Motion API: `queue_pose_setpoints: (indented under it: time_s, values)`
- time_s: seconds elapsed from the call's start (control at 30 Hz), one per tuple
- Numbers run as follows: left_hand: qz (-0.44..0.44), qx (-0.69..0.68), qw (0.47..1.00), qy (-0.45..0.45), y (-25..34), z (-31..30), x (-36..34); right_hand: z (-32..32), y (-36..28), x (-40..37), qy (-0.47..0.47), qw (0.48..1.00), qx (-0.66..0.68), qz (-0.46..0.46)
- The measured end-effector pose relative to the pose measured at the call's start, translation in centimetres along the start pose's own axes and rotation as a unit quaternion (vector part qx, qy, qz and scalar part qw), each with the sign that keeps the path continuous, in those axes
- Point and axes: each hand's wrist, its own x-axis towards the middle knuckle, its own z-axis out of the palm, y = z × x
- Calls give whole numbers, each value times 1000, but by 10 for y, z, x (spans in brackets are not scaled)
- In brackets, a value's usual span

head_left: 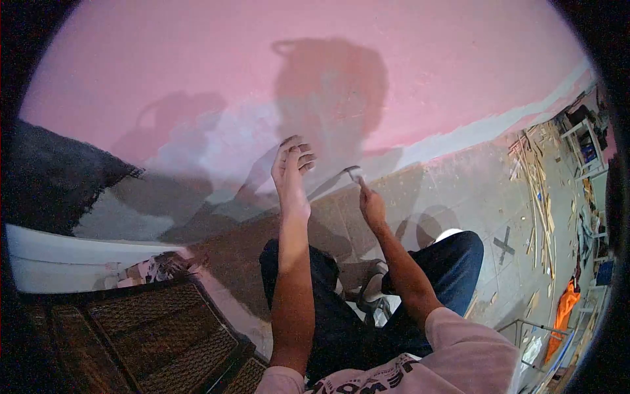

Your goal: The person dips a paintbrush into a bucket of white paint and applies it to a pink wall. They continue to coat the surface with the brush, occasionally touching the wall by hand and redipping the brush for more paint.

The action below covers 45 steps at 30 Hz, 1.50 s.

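My left hand (293, 164) is raised in front of the wall with its fingers apart and loosely bent. It is open and holds nothing. Low beside the wall, my right hand (373, 207) is closed around the handle of a small scraper (354, 173). The scraper's flat head points toward the base of the pink wall (433, 85). Whitish patches mark the lower part of this wall, and shadows of my head and arms fall across it.
A dark woven-panel piece of furniture (151, 322) stands close on the left, with dark fabric (52, 177) beyond it. Long wooden strips (539, 197) lie on the floor at right, near an orange cloth (563, 315) and a metal frame (525, 325).
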Motion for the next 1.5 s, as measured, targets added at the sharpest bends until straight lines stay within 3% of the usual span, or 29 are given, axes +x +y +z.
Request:
queue_pose_setpoints:
  time_s: [0.07,0.2,0.3,0.4,0.5,0.6,0.7,0.8,0.9,1.0,1.2,1.3,1.4,1.5]
  values:
    - [-1,4,1000,-8,-2,0,1,-30,-32,18,64,996,53,-26]
    - [4,32,999,-3,2,2,2,-52,-42,-27,153,981,105,-59]
    - [-8,37,999,2,-3,1,1,-46,-35,-38,112,989,101,-4]
    - [-3,39,999,-10,-2,4,3,-9,12,-11,-50,996,-46,49]
    - [2,48,999,-10,-1,5,1,-57,-46,16,88,992,89,-15]
    - [0,50,999,-11,-5,6,1,-98,-76,-4,210,964,145,-80]
    - [-12,46,999,-13,-2,12,1,-92,-61,-14,156,979,123,44]
    - [-8,37,999,-37,-8,19,-1,-88,-53,10,83,992,66,60]
    - [-8,34,999,-39,-11,23,-5,-128,-90,20,90,985,140,47]
    - [-3,26,999,-45,-15,30,-4,-161,-111,-2,164,970,181,-19]
    - [14,25,997,-76,-25,41,-10,-123,-67,-9,74,990,106,57]
    - [15,29,996,-80,-23,47,-19,-135,-92,19,115,985,131,-17]
    - [22,30,997,-71,-30,45,-13,-176,-139,20,176,955,234,-42]
    - [7,41,997,-64,-33,44,-8,-191,-144,-11,172,942,286,-19]
